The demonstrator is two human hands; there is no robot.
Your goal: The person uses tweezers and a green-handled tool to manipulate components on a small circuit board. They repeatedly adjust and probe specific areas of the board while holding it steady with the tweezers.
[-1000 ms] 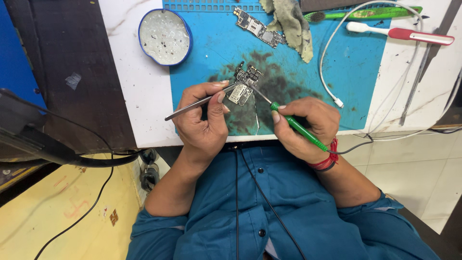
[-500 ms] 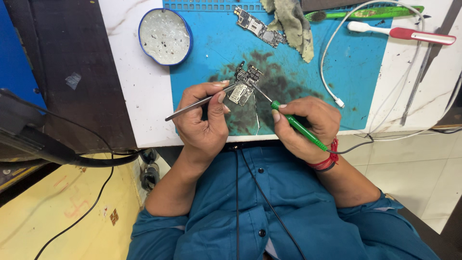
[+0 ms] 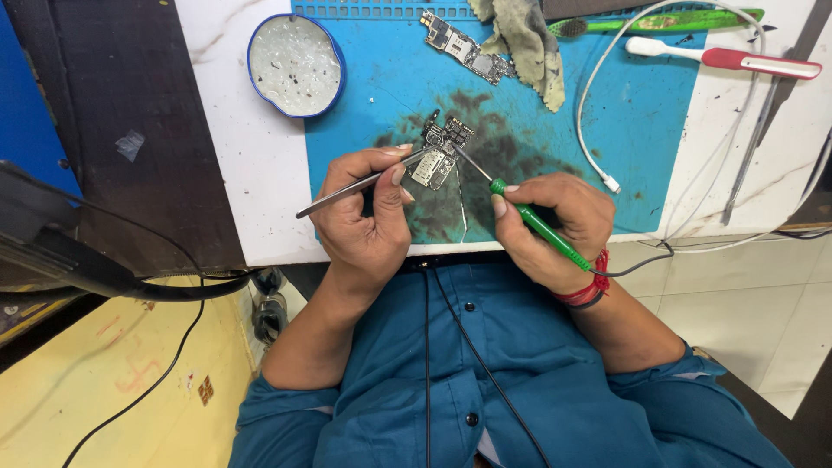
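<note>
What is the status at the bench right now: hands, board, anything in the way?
Left hand grips tweezers on the small circuit board. Right hand holds green-handled tool, tip at board. Nothing blocking; second board and cloth lie apart.

Bare blue mat [image 3: 659, 165] rightward — white cable [image 3: 589, 113] across.

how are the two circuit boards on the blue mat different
The near circuit board lies between the tips of the tweezers in the left hand and the green tool in the right hand; the far circuit board lies untouched. The near one sits on a dark stained patch, the far one on clean blue mat. Both are small and bare.
</note>
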